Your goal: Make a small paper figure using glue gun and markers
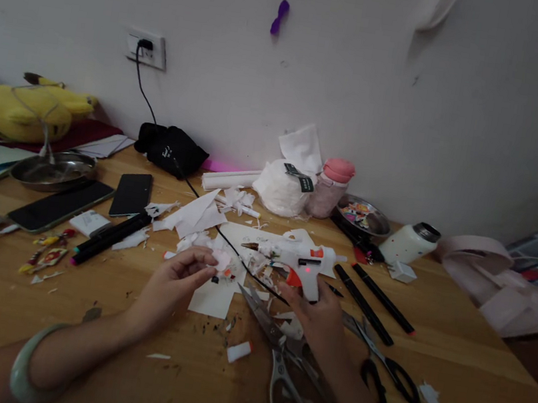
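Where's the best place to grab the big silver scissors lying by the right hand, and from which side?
Take the silver scissors by the looped handles, the grip nearest the person, coming from the near table edge. The pointed blades aim away toward the paper scraps, and the right hand holding the glue gun covers the middle.

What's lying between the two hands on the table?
In the head view, between left hand and right hand: white paper scraps, a black cord, and large metal scissors' blades.
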